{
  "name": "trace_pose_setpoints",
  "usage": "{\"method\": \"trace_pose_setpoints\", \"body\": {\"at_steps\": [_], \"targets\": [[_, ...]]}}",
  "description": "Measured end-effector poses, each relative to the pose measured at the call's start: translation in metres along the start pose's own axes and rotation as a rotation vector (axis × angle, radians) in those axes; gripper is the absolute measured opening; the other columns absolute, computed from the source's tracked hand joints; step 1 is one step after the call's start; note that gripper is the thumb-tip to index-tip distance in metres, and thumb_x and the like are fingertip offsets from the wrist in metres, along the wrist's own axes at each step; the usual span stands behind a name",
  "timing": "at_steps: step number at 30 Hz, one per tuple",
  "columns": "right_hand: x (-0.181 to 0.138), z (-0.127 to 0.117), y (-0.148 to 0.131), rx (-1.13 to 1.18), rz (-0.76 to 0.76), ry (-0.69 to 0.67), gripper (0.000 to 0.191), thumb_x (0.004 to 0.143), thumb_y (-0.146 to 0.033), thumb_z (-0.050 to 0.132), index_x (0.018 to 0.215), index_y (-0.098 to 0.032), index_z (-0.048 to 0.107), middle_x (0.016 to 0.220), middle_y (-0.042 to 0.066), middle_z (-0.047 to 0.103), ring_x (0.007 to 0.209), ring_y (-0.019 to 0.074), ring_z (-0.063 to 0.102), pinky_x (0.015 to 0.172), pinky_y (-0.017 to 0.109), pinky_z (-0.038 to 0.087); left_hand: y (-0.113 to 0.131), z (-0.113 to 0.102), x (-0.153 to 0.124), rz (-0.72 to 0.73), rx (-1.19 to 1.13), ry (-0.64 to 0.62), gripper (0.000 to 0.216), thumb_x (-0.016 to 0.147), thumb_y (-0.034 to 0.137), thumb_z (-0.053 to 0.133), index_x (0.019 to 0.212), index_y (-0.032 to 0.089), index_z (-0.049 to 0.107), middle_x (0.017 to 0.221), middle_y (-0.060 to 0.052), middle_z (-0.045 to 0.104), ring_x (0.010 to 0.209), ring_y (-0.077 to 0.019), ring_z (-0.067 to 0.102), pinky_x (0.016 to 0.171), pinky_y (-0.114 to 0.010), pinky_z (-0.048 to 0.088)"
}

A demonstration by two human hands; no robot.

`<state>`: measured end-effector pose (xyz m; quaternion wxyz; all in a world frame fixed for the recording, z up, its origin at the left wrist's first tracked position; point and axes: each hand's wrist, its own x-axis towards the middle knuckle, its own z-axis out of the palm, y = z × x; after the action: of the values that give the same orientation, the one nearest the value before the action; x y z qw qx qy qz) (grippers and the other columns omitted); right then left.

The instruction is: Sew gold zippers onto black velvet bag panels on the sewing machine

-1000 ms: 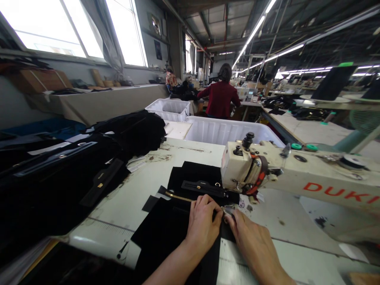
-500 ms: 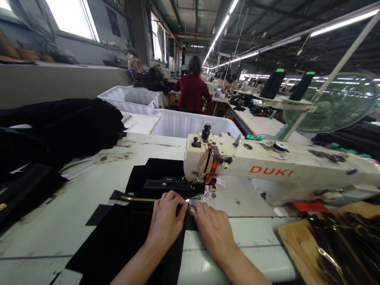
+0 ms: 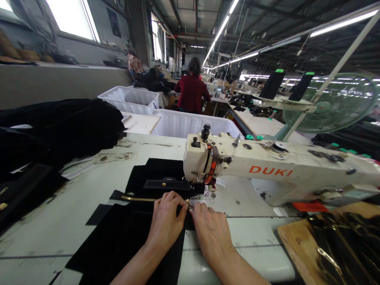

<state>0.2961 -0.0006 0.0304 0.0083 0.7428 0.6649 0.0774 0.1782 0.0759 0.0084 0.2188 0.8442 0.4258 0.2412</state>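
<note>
A black zipper with gold teeth [image 3: 139, 199] lies crosswise over black fabric [image 3: 118, 245] on the sewing table. My left hand [image 3: 168, 217] is closed on the zipper near its right end, thumb and forefinger pinched together. Close beside it, my right hand [image 3: 212, 227] has its fingers bent and pressed at that same end; its fingertips partly hide what they hold. Just beyond my hands is the head of a sewing machine [image 3: 197, 158]. Under its needle area lies a black piece with a zipped strip [image 3: 168, 184] and a gold puller.
Black fabric is piled at the left [image 3: 59, 126]. White plastic bins [image 3: 196, 120] stand behind the table. At the lower right, a wooden board [image 3: 292, 237] bears black pieces with gold zippers. A person in a dark red top [image 3: 191, 93] works farther ahead.
My right hand has shifted slightly left and its fingers have drawn in at the zipper's end. The left hand and the fabric stay almost where they were.
</note>
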Motion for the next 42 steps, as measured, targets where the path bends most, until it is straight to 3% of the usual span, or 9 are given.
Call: {"method": "trace_pose_setpoints", "body": {"at_steps": [7,11,22,37,42], "targets": [[-0.002,0.001,0.007,-0.010,0.033,-0.021,0.011,0.096,-0.011,0.049,0.092,-0.016,0.057,0.079,0.008,0.066,0.064,0.0241,0.069,0.048,0.030,0.046,-0.002,0.002,0.000,0.002,-0.003,0.002,0.017,0.085,0.016,0.056,0.073,0.023,0.065,0.089,-0.003,0.066,0.095,-0.0258,0.059,0.083,-0.041,0.040],[-0.006,0.001,0.016,0.014,0.036,-0.014,0.012,0.101,-0.022,0.047,0.093,-0.019,0.055,0.081,0.004,0.067,0.066,0.0219,0.069,0.049,0.028,0.044,-0.002,0.002,0.000,-0.002,-0.009,0.002,0.016,0.085,0.017,0.057,0.073,0.023,0.065,0.089,-0.002,0.066,0.094,-0.0258,0.059,0.081,-0.040,0.040],[0.000,0.003,0.007,0.023,0.009,-0.032,0.010,0.100,-0.024,0.049,0.095,-0.019,0.056,0.080,0.004,0.067,0.065,0.0210,0.069,0.048,0.027,0.041,-0.003,0.001,0.001,0.000,-0.025,0.002,0.016,0.085,0.018,0.058,0.073,0.024,0.067,0.089,-0.002,0.066,0.094,-0.0257,0.059,0.082,-0.041,0.041],[0.006,-0.012,-0.001,-0.015,-0.031,-0.092,0.018,0.089,-0.001,0.052,0.098,-0.014,0.060,0.084,0.010,0.069,0.068,0.0256,0.070,0.051,0.032,0.050,0.000,0.007,0.000,0.032,-0.009,0.000,0.016,0.085,0.014,0.056,0.074,0.022,0.065,0.091,-0.003,0.063,0.096,-0.0253,0.059,0.092,-0.047,0.040],[0.003,-0.012,0.011,0.003,-0.007,-0.085,0.007,0.097,-0.019,0.054,0.098,-0.016,0.060,0.081,0.008,0.070,0.065,0.0243,0.071,0.050,0.029,0.047,-0.002,-0.007,-0.004,0.089,-0.012,-0.069,0.016,0.091,0.023,0.052,0.088,0.022,0.069,0.100,-0.005,0.065,0.099,-0.0257,0.061,0.093,-0.046,0.043]]}}
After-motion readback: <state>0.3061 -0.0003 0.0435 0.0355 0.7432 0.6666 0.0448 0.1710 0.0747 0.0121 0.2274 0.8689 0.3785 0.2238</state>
